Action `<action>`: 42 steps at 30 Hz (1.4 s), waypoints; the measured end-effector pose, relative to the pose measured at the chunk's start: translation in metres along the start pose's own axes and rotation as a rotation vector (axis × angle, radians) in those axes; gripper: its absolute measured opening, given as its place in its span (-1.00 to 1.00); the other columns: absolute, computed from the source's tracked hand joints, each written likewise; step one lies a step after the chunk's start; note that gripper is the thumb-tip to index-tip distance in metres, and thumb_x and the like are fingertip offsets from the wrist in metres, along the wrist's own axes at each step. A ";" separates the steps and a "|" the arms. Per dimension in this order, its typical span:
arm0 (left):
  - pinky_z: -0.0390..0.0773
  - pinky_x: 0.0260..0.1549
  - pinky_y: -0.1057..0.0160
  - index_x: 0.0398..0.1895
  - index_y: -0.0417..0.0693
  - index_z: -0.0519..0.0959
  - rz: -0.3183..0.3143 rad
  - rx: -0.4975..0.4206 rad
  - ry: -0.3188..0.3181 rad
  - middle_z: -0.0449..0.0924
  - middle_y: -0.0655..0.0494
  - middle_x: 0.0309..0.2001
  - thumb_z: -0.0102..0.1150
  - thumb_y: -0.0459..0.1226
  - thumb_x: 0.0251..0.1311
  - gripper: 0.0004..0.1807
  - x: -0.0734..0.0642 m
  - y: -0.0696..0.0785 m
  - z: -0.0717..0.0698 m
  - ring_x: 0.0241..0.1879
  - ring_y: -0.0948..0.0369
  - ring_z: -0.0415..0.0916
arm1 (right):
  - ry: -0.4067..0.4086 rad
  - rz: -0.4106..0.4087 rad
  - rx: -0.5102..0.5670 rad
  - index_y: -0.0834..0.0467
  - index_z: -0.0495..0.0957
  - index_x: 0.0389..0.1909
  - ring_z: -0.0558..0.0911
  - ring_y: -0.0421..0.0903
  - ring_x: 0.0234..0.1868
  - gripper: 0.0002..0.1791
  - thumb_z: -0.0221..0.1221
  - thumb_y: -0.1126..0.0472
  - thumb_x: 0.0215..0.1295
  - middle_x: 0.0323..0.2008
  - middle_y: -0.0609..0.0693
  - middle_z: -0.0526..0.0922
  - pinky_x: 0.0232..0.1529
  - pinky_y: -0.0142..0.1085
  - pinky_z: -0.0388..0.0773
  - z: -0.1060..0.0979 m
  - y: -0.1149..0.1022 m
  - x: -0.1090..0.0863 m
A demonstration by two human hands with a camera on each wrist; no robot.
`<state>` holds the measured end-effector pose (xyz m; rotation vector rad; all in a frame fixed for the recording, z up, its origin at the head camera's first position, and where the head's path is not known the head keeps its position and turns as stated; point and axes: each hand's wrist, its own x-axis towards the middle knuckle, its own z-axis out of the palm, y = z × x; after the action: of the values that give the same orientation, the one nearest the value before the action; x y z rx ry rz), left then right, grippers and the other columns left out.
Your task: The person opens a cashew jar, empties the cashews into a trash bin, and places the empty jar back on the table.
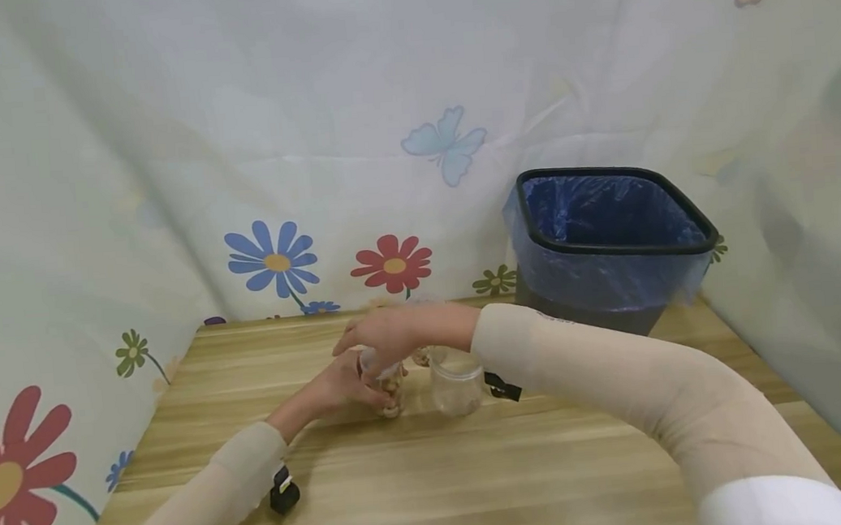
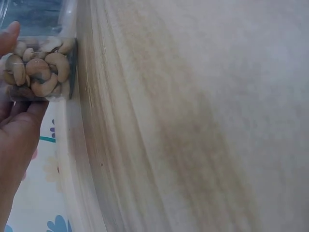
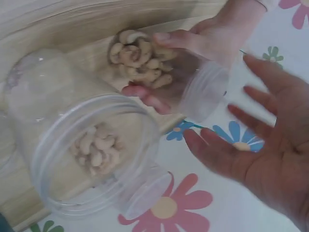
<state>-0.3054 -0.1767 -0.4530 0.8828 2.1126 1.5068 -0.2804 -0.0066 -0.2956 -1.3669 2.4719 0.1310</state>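
Note:
My left hand [image 1: 336, 388] grips a clear plastic jar of cashews [image 1: 392, 394] low on its side, on the wooden table. Whole cashews [image 2: 41, 72] fill its lower part in the left wrist view. A translucent whitish lid [image 3: 207, 94] covers its mouth in the right wrist view. Just above that lid is my right hand [image 1: 383, 334], its fingers [image 3: 253, 128] spread and relaxed, apart from the lid in the right wrist view. Immediately right of the jar stands a lidless clear jar [image 1: 457, 392]. Behind it, another jar with cashews [image 3: 99, 150] shows through its wall, partly hidden.
A dark bin [image 1: 592, 303] with a blue bag liner [image 1: 612, 273] stands at the back right of the wooden table [image 1: 480, 486]. Flower-printed white cloth [image 1: 310, 156] hangs behind and along both sides. Black wrist cameras are strapped to both forearms.

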 end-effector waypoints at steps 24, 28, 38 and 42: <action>0.62 -0.12 0.21 0.12 -0.17 0.54 -0.115 0.125 0.304 0.66 0.00 -0.03 0.62 -0.20 -0.01 -0.37 -0.023 -0.003 0.009 -0.06 0.10 0.61 | 0.075 0.099 -0.058 0.01 0.79 -0.24 0.51 -0.24 -0.36 -0.88 0.41 0.17 0.19 -0.39 -0.19 0.69 -0.38 -0.44 0.47 0.001 -0.008 0.018; 0.62 -0.15 0.25 0.03 -0.15 0.61 -0.112 0.100 0.299 0.69 0.03 -0.07 0.60 -0.18 0.01 -0.47 -0.026 -0.003 0.001 -0.07 0.12 0.62 | 0.042 -0.085 -0.122 0.02 0.77 0.00 0.65 -0.18 -0.13 -0.68 0.43 0.21 0.20 -0.13 -0.16 0.78 -0.09 -0.41 0.55 -0.005 0.003 0.023; 0.58 -0.04 0.26 0.21 -0.20 0.52 -0.141 0.005 0.291 0.64 -0.05 0.08 0.55 -0.23 0.08 -0.37 -0.026 0.004 0.003 0.07 0.09 0.57 | 0.017 -0.170 -0.126 -0.02 0.72 0.11 0.68 -0.20 -0.06 -0.60 0.44 0.12 0.23 -0.04 -0.17 0.77 -0.02 -0.43 0.55 -0.010 0.016 0.023; 0.54 0.03 0.22 0.37 -0.17 0.39 -0.182 -0.035 0.305 0.58 -0.07 0.17 0.55 -0.18 0.09 -0.20 -0.027 0.005 0.009 0.14 0.07 0.50 | 0.004 -0.189 -0.151 -0.04 0.71 0.13 0.64 -0.26 -0.17 -0.58 0.44 0.08 0.24 -0.06 -0.17 0.78 -0.08 -0.44 0.54 -0.009 0.017 0.021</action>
<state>-0.2788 -0.1875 -0.4523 0.4543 2.2959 1.6610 -0.3075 -0.0166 -0.2946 -1.6551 2.3617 0.2767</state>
